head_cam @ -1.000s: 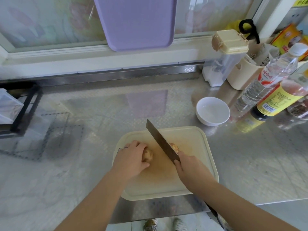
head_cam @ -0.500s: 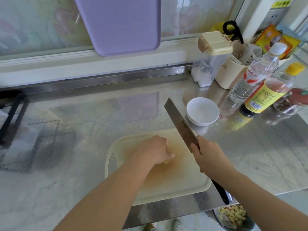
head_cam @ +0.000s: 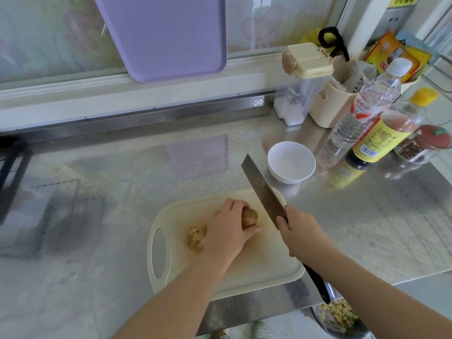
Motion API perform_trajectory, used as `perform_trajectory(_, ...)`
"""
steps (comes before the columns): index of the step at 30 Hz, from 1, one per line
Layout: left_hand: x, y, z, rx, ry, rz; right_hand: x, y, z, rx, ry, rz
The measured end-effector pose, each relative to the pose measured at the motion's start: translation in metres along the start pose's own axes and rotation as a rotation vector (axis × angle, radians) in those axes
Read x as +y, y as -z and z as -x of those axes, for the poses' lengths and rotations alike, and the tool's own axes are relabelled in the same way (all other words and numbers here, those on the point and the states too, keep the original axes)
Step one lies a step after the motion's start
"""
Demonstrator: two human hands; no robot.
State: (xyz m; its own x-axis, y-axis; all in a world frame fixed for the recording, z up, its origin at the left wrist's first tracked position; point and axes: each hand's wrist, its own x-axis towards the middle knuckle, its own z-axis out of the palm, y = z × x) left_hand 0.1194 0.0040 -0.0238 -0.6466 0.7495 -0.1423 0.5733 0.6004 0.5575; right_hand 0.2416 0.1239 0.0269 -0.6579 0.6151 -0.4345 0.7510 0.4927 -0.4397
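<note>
Ginger lay on the one cutting board (head_cam: 269, 270) in two pieces: the held piece (head_cam: 249, 217) under the curled fingers of the left hand (head_cam: 230, 234), the free piece (head_cam: 197, 237) just beside that hand. The right hand (head_cam: 299, 233) was clamped around the one cleaver (head_cam: 264, 192), blade raised above the board. It looked like the slicing step; next the blade must descend beside the fingertips, not on them.

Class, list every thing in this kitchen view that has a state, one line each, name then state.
left hand: fingers curled over the held ginger piece
held ginger piece: pinned on the cutting board
loose ginger piece: lying free on the board
right hand: grips the cleaver
cleaver: blade tilted, apart from the ginger
white bowl: upright
clear bottle: capped
yellow-label bottle: capped
seasoning box: lid shut
</note>
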Motion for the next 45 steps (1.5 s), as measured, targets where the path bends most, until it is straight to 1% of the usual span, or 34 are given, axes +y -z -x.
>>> perform_trajectory(3, -0.009, -0.004, 0.006, 0.095, -0.037, -0.238, 0.002, -0.009, -0.003, -0.014, 0.004, 0.021)
perform_trajectory(5, -0.015, -0.002, 0.012, 0.077, -0.034, -0.282, 0.004, -0.016, -0.004, -0.021, 0.0, 0.03)
perform_trajectory(7, -0.023, -0.001, 0.019, 0.058, -0.038, -0.277, 0.007, -0.023, -0.005, -0.019, 0.003, 0.056)
perform_trajectory(11, -0.031, 0.003, 0.03, 0.122, -0.026, -0.231, 0.013, -0.032, -0.003, -0.005, 0.028, 0.106)
perform_trajectory(14, -0.032, 0.005, 0.031, 0.137, -0.006, -0.213, 0.009, -0.027, -0.001, -0.017, 0.047, 0.105)
perform_trajectory(17, -0.035, 0.006, 0.033, 0.137, 0.009, -0.19, 0.001, -0.02, 0.009, 0.015, 0.116, 0.066)
perform_trajectory(20, -0.038, 0.005, 0.034, 0.144, 0.016, -0.206, -0.006, -0.021, 0.026, -0.017, 0.203, 0.14)
perform_trajectory(22, -0.038, 0.004, 0.033, 0.159, 0.028, -0.207, -0.009, -0.025, 0.033, -0.03, 0.229, 0.193)
perform_trajectory(31, -0.034, 0.006, 0.033, 0.176, 0.041, -0.17, -0.012, -0.036, 0.036, -0.07, 0.172, 0.189)
perform_trajectory(38, -0.035, 0.005, 0.032, 0.196, 0.027, -0.161, -0.012, -0.039, 0.031, -0.101, 0.17, 0.18)
perform_trajectory(45, -0.037, 0.002, 0.034, 0.212, 0.004, -0.16, -0.018, -0.066, 0.013, -0.126, 0.105, 0.199)
